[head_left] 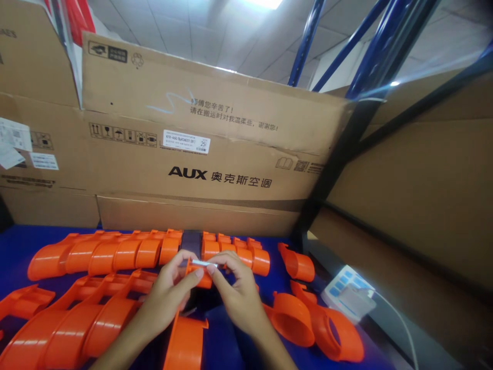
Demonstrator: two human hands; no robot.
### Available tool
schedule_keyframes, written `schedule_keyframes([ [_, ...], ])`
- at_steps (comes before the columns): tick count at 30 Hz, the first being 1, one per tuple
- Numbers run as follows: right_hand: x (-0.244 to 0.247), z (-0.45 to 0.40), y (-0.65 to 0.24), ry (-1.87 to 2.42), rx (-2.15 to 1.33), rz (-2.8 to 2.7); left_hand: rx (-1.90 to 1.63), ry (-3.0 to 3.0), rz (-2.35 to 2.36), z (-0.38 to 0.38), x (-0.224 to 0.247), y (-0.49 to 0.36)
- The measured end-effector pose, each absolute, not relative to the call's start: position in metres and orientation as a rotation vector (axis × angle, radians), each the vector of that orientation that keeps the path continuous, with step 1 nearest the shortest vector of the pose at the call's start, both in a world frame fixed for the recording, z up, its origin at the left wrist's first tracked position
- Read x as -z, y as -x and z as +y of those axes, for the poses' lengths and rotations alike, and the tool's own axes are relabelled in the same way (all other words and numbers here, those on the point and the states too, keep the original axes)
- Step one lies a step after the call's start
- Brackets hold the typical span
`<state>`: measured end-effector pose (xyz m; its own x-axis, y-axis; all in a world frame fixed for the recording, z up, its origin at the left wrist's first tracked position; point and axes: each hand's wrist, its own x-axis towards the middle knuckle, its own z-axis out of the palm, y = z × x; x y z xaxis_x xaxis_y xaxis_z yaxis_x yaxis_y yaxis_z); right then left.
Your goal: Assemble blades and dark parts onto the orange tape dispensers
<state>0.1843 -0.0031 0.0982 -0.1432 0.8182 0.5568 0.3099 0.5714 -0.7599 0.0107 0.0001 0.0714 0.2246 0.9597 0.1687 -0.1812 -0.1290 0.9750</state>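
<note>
Near the middle of the blue surface, my left hand [172, 282] is closed on an orange plastic part [205, 280]. My right hand [235, 285] pinches the right end of a small silvery toothed strip [204, 263], which lies along the top of that part. Both thumbs point inward, close to each other. Just below the hands stands another orange curved piece [186, 341]. A dark block [191, 242] sits behind the hands, between two rows of orange pieces. The lower side of the held part is partly hidden by my fingers.
Rows of orange curved pieces [103, 257] spread to the left, with more loose ones [295, 316] at the right. A white device with blue squares [348, 293] and a cable lies at the right. Cardboard boxes [231, 205] and a dark rack post [331, 169] stand behind.
</note>
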Motion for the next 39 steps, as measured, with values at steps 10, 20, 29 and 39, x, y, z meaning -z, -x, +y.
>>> schedule_keyframes([
  [10,-0.097,0.001,-0.197,1.009,-0.537,-1.616,-1.257,-1.261,0.856,0.007,-0.070,-0.002],
  [20,-0.105,0.009,-0.227,1.128,-0.559,-1.916,-1.312,-1.128,0.830,0.013,-0.070,0.005],
  [29,-0.095,0.006,-0.217,1.289,-0.475,-2.205,-1.327,-1.143,0.825,0.009,-0.074,-0.001],
  [39,-0.104,0.004,-0.219,1.086,-0.406,-1.929,-1.492,-1.086,0.984,0.007,-0.076,-0.005],
])
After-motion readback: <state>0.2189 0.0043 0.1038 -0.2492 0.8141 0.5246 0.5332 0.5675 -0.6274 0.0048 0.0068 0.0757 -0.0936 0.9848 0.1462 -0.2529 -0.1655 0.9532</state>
